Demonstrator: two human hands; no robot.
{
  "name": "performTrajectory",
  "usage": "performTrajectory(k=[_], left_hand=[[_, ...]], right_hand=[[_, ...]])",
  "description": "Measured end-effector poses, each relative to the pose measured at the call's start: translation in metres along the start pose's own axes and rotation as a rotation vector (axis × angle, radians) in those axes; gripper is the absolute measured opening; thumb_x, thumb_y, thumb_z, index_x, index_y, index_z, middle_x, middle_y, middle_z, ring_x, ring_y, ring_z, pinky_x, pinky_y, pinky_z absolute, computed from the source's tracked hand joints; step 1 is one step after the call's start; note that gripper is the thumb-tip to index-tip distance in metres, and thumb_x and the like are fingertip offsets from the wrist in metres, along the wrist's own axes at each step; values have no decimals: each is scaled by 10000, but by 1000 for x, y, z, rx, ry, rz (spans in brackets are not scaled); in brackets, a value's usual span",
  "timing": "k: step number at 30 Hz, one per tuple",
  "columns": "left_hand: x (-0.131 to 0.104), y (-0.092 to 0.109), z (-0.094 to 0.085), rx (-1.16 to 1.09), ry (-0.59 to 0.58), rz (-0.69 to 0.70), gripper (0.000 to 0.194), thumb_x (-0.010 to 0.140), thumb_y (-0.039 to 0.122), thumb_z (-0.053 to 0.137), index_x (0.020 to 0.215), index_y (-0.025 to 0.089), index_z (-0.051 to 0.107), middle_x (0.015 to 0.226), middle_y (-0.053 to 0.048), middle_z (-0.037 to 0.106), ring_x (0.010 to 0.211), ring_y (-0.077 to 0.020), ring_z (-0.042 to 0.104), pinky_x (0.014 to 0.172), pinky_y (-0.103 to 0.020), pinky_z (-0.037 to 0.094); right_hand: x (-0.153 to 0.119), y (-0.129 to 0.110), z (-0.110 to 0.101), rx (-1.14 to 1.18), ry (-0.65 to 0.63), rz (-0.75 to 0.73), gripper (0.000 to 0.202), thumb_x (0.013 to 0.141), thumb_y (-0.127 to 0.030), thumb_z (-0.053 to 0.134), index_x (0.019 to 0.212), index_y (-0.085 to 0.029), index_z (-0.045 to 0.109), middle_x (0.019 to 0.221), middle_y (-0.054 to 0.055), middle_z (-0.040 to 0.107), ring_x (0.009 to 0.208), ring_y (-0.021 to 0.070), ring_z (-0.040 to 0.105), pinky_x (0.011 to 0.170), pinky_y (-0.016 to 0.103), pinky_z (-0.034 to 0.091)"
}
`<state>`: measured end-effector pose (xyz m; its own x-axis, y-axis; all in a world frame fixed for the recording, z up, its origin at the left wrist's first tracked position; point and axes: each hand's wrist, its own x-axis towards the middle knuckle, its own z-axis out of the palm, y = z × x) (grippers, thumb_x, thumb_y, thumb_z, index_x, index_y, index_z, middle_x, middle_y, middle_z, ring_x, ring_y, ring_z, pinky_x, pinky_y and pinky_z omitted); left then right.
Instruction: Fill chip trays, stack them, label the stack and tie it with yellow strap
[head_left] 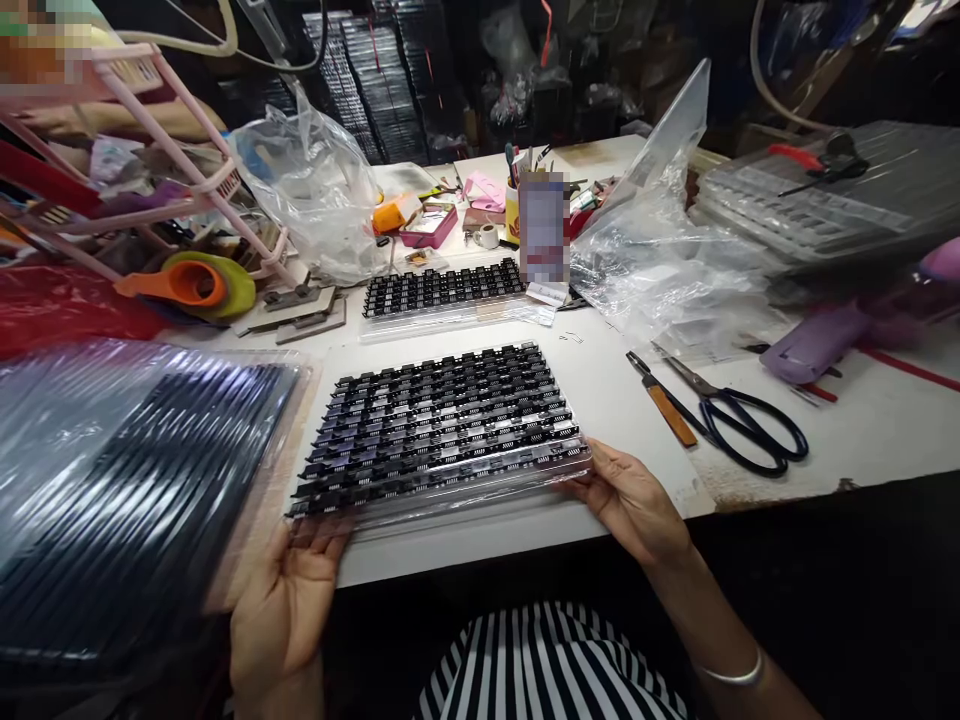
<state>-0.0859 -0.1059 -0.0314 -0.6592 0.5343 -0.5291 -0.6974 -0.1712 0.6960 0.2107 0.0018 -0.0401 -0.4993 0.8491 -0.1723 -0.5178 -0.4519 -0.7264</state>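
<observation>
In the head view, the parts tray [465, 490] is right in front of you, over the near edge of the white table [607, 375]. It is clear plastic, filled with rows of small black parts [442, 420]. You hold it with both hands. Your left hand [289, 590] is at its near left corner, palm turned up, thumb against the side and fingers tucked beneath, partly hidden. Your right hand [637, 505] is clamped on its near right corner, thumb along the edge and fingers curled under. Whether the tray touches the table or is slightly raised, you cannot tell from here.

Just beyond the tray you have a second tray [450, 322] with similar black parts. Near the left side of your tray is a blurred stack of trays [202, 470] under shiny plastic. To its right lie dark-handled scissors [739, 420], with a slim wooden-handled tool [670, 412] just beside them. Farther past the tray, to the left, are a plastic bag [307, 190] and a pink rack [217, 190]; to the right, you see crumpled clear sheeting [667, 270]. A tape roll [487, 237] sits behind the second tray.
</observation>
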Motion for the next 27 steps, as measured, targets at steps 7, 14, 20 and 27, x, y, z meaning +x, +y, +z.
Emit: performTrajectory(k=[7,14,20,27], left_hand=[[-2,0,-1,-35,2,25,380,932,159,297,895,181,674,908,-26,732,792,-166,689,718,-339,594],[-4,-1,-3,-11,-19,13,439,956,188,281,736,147,659,769,-52,721,745,-166,693,676,-316,597],[-6,-1,-4,3,-25,17,439,957,186,283,734,152,660,751,-51,716,738,-163,693,658,-299,599],[-6,-1,-5,7,-63,29,409,954,162,293,765,162,656,800,-29,719,755,-145,690,666,-285,601]], right_hand=[[1,2,-2,22,69,-44,263,935,-297,471,944,-168,700,955,49,715,894,145,651,837,288,531],[0,4,-5,84,97,-49,257,921,-341,496,860,-209,708,914,14,728,869,131,665,799,274,547],[0,5,-4,56,117,-64,231,876,-388,562,848,-210,706,922,24,731,891,156,669,809,295,540],[1,5,-5,28,121,-74,251,856,-419,581,900,-200,697,954,42,727,903,178,674,804,315,536]])
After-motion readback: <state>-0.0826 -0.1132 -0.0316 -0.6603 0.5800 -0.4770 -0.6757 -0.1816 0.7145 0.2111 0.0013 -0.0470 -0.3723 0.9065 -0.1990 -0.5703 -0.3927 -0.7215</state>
